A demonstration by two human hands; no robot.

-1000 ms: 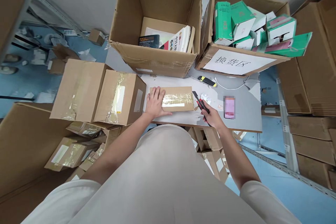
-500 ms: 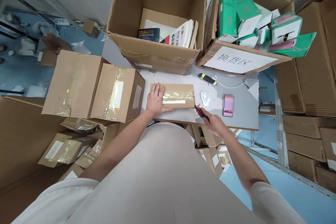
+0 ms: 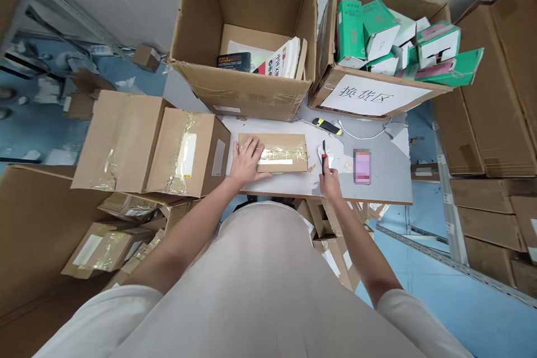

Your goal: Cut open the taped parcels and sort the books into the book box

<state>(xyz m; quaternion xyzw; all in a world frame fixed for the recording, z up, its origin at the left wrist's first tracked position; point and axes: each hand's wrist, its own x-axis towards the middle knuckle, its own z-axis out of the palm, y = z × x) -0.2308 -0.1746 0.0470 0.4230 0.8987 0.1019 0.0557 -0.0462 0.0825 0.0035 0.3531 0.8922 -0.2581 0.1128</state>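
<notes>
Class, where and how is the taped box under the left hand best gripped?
Likely grip the taped box across its middle from above, thumb on the near long side, fingers on the far: it lies flat, lengthwise left to right; the left hand covers its left end.

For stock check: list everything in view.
Taped carton: one, brown, table front
Box cutter: one, red-black, right hand
Utility knife: one, yellow-black, table back
Phone: one, pink screen, table right
Cable: one, white, behind phone
Scrap: some, white, near phone
Open cartons: two, brown, table back
Books: several, mixed, left open carton
Boxes: several, green-white, right open carton
Sign: one, white, below boxes
Other cartons: many, brown, around
Table: one, grey-white, centre
Shelving: some, grey, sides
Shirt: one, white, bottom
Left hand: one, on taped carton
Right hand: one, on box cutter
</notes>
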